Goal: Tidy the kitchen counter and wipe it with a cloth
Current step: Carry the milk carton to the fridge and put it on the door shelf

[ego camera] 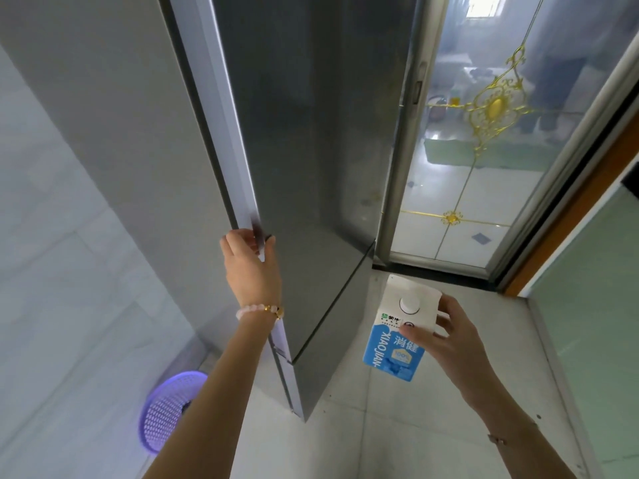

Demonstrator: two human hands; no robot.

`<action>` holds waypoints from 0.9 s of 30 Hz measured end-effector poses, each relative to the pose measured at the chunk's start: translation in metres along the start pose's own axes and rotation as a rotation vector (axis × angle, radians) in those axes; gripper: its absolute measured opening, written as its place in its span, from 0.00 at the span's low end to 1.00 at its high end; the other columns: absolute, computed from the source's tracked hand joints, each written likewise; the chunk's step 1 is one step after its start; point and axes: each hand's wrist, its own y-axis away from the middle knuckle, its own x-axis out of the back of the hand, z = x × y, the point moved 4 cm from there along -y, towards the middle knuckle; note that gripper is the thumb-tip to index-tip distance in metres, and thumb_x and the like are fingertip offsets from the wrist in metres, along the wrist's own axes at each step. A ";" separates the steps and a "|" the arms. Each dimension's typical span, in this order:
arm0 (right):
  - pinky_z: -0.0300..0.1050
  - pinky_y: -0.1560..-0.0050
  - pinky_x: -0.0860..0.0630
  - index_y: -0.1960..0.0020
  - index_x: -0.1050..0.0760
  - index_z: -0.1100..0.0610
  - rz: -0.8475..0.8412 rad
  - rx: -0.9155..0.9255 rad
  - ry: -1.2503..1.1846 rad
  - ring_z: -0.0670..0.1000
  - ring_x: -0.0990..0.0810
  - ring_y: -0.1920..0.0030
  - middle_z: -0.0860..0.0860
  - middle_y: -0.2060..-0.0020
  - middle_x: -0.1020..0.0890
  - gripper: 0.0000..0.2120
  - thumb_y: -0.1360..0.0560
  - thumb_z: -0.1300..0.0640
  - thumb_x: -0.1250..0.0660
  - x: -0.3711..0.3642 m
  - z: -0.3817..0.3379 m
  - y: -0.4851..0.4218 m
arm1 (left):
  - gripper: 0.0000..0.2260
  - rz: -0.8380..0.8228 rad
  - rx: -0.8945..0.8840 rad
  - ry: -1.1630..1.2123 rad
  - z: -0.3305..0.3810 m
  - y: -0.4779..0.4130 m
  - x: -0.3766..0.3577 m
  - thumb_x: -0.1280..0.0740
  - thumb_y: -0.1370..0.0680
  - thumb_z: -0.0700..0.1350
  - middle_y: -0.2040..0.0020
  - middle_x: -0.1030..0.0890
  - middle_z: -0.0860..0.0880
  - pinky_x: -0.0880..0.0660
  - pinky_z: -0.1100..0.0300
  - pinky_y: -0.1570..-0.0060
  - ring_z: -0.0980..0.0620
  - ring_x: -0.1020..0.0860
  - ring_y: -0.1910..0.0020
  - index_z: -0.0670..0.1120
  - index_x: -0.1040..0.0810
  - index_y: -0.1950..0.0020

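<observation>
A tall grey fridge [311,133] fills the middle of the head view. My left hand [250,267] grips the bottom edge of its upper door, fingers curled around the silver side strip. My right hand [446,340] holds a blue and white milk carton [397,344] with a white round cap, upright, just right of the fridge and above the floor. The kitchen counter and any cloth are out of view.
A purple perforated bin [166,413] stands on the floor at the lower left, by the white tiled wall [52,236]. Behind the fridge on the right is a glass sliding door [484,167] with gold ornament. Pale floor tiles [380,437] lie below.
</observation>
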 end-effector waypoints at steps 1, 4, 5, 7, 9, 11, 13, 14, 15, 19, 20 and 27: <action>0.30 0.69 0.23 0.42 0.32 0.55 0.010 -0.006 -0.010 0.47 0.22 0.53 0.45 0.51 0.22 0.21 0.32 0.65 0.28 0.002 0.001 0.000 | 0.14 -0.004 0.003 0.000 -0.001 0.000 -0.001 0.29 0.18 0.39 0.38 0.22 0.33 0.21 0.47 0.45 0.35 0.18 0.44 0.31 0.26 0.38; 0.31 0.70 0.23 0.43 0.31 0.55 0.036 -0.014 -0.032 0.48 0.21 0.53 0.48 0.50 0.21 0.22 0.32 0.66 0.28 0.005 0.002 0.002 | 0.13 -0.007 0.002 0.007 -0.001 0.000 -0.002 0.29 0.19 0.37 0.39 0.23 0.32 0.22 0.48 0.46 0.34 0.19 0.45 0.30 0.26 0.39; 0.31 0.70 0.23 0.43 0.31 0.55 0.046 -0.013 -0.035 0.47 0.21 0.53 0.48 0.51 0.21 0.21 0.32 0.67 0.28 0.006 0.002 0.002 | 0.13 -0.002 -0.004 0.010 -0.001 0.000 -0.002 0.29 0.19 0.37 0.40 0.22 0.32 0.21 0.45 0.46 0.33 0.19 0.45 0.30 0.25 0.40; 0.31 0.70 0.23 0.43 0.31 0.55 0.062 -0.005 -0.029 0.47 0.21 0.52 0.48 0.51 0.21 0.21 0.32 0.67 0.28 0.007 0.001 0.002 | 0.12 0.006 -0.012 0.013 -0.001 0.001 -0.002 0.29 0.19 0.36 0.41 0.22 0.32 0.21 0.42 0.46 0.32 0.19 0.46 0.30 0.25 0.41; 0.30 0.71 0.23 0.43 0.31 0.56 0.072 0.001 -0.018 0.47 0.22 0.53 0.47 0.51 0.21 0.21 0.32 0.67 0.29 0.006 -0.001 0.001 | 0.12 0.015 -0.013 0.018 0.000 0.002 -0.002 0.29 0.19 0.36 0.41 0.22 0.32 0.21 0.42 0.46 0.32 0.19 0.46 0.30 0.25 0.41; 0.29 0.71 0.24 0.43 0.31 0.56 0.079 0.000 -0.015 0.47 0.22 0.53 0.46 0.52 0.22 0.21 0.32 0.67 0.29 0.004 -0.003 -0.002 | 0.12 0.020 -0.011 0.021 0.000 0.002 -0.002 0.29 0.19 0.35 0.42 0.22 0.32 0.21 0.42 0.47 0.32 0.19 0.46 0.29 0.25 0.42; 0.29 0.71 0.24 0.43 0.31 0.57 0.086 0.001 -0.014 0.47 0.22 0.53 0.46 0.52 0.21 0.21 0.32 0.68 0.29 0.003 -0.006 -0.005 | 0.11 0.015 -0.014 0.030 0.000 0.003 -0.002 0.29 0.19 0.35 0.42 0.22 0.31 0.21 0.42 0.46 0.32 0.19 0.46 0.29 0.25 0.42; 0.30 0.71 0.23 0.43 0.31 0.57 0.084 0.005 -0.006 0.47 0.22 0.53 0.46 0.52 0.21 0.21 0.32 0.68 0.29 0.002 -0.007 -0.007 | 0.11 0.011 -0.016 0.029 0.000 0.003 -0.002 0.29 0.19 0.35 0.42 0.22 0.32 0.21 0.41 0.46 0.32 0.19 0.46 0.29 0.25 0.42; 0.30 0.71 0.23 0.42 0.31 0.57 0.082 0.008 0.005 0.47 0.22 0.53 0.47 0.52 0.21 0.21 0.32 0.67 0.29 0.001 -0.008 -0.009 | 0.11 0.009 -0.017 0.026 0.000 0.003 -0.002 0.29 0.19 0.35 0.42 0.22 0.32 0.21 0.41 0.46 0.32 0.19 0.46 0.29 0.25 0.42; 0.30 0.71 0.23 0.40 0.31 0.58 0.091 0.005 0.048 0.49 0.22 0.52 0.54 0.50 0.21 0.22 0.31 0.67 0.29 0.000 -0.007 -0.019 | 0.11 0.011 -0.028 0.019 -0.001 0.003 -0.003 0.29 0.19 0.36 0.43 0.22 0.32 0.20 0.40 0.46 0.32 0.19 0.46 0.29 0.24 0.43; 0.30 0.71 0.23 0.40 0.31 0.58 0.093 0.007 0.059 0.51 0.22 0.51 0.55 0.49 0.21 0.22 0.31 0.66 0.29 0.000 -0.006 -0.021 | 0.11 0.017 -0.029 0.018 0.000 0.004 -0.003 0.29 0.20 0.36 0.43 0.22 0.32 0.20 0.40 0.47 0.32 0.19 0.46 0.29 0.24 0.43; 0.30 0.73 0.23 0.40 0.31 0.61 0.091 0.024 0.082 0.45 0.22 0.53 0.59 0.46 0.21 0.22 0.31 0.67 0.29 0.003 -0.005 -0.034 | 0.12 0.009 -0.208 0.032 0.015 0.041 -0.012 0.21 0.26 0.37 0.56 0.21 0.39 0.17 0.46 0.58 0.43 0.22 0.59 0.33 0.21 0.51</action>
